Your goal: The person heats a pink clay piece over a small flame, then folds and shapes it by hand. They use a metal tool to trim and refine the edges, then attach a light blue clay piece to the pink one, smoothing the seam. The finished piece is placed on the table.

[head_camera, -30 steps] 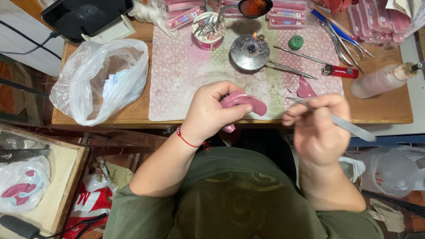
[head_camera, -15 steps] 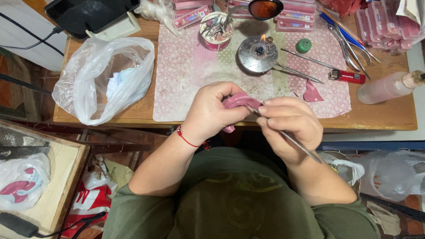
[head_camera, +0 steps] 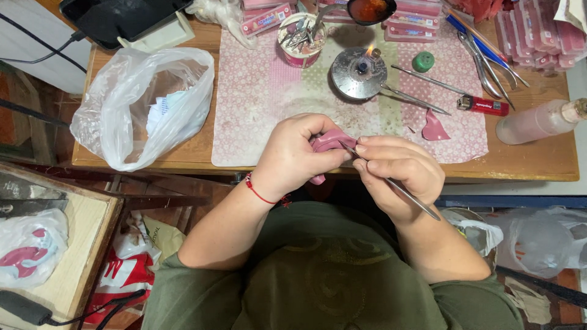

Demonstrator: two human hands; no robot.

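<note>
Lit burner [head_camera: 359, 73] just beyond pink wax [head_camera: 327, 142]

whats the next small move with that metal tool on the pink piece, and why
Probably draw the metal tool lightly along the pink wax piece: the right hand holds its tip against the edge, and the left hand grips the piece firmly.

Clear plastic bag [head_camera: 142, 104], lit spirit burner [head_camera: 358, 72] – red lighter [head_camera: 483, 106], pinkish bottle [head_camera: 538, 120]
</note>
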